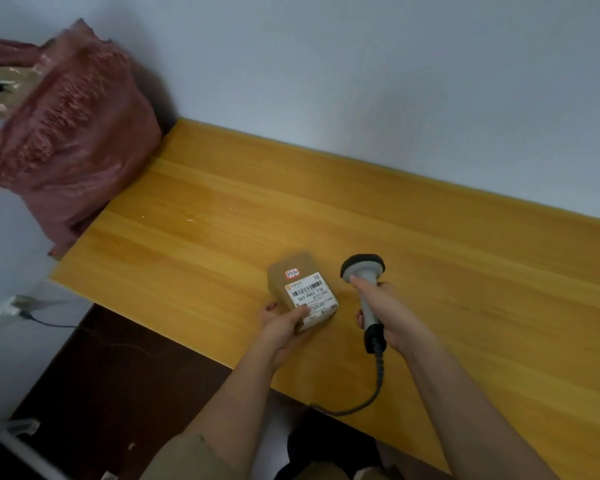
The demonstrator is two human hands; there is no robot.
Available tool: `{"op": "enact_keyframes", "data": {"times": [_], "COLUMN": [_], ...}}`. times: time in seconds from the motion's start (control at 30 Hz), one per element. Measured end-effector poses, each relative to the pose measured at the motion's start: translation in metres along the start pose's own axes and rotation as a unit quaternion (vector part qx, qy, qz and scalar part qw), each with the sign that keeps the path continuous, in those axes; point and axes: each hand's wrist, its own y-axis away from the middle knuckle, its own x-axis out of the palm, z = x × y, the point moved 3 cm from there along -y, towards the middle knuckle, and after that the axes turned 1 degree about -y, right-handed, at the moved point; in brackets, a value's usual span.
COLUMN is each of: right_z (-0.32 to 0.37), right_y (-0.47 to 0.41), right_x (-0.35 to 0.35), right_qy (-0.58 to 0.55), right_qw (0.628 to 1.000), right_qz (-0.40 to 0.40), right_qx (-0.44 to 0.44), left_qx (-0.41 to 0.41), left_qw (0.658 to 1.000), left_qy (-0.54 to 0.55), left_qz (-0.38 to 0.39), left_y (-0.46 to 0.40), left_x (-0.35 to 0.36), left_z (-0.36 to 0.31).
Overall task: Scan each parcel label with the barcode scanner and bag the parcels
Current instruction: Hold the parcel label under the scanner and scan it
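The parcel [300,294] sits near the table's [430,237] front edge, the left hand [284,329] on its near end. Just right of it, the right hand [392,315] holds the scanner [364,289]. The bag [73,133] stands at the far left corner.

Plain room: bare white wall [361,64], wooden table [430,271], dark floor [118,375].

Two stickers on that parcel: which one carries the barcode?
The large white label on the parcel top; it has printed bars. The small red-edged sticker beyond it bears only handwriting.
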Motion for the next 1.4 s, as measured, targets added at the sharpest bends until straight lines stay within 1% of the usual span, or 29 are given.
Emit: {"op": "enact_keyframes", "data": {"times": [0.2,0.33,0.5,0.67,0.9,1.4], "right_z": [0.018,0.025,0.038,0.052,0.064,0.084], "right_y": [0.063,0.098,0.133,0.158,0.177,0.194], "right_x": [0.012,0.013,0.010,0.002,-0.021,-0.064], "right_qy": [0.095,0.118,0.109,0.104,0.111,0.103], "right_qw": [0.992,0.985,0.981,0.975,0.966,0.960], "right_qz": [0.031,0.055,0.083,0.109,0.138,0.147], "right_qx": [-0.083,-0.111,-0.140,-0.164,-0.189,-0.213], "left_qx": [0.019,0.018,0.026,0.040,0.058,0.065], "left_qw": [0.999,0.998,0.998,0.994,0.992,0.990], "left_qy": [0.032,0.050,0.060,0.100,0.111,0.092], "left_qz": [-0.018,-0.015,-0.013,-0.020,-0.031,-0.091], "left_y": [0.002,0.009,0.020,0.034,0.047,0.051], "left_x": [-0.028,-0.034,-0.037,-0.036,-0.019,0.003], "left_z": [-0.001,0.001,0.004,0.004,0.007,0.013]}}
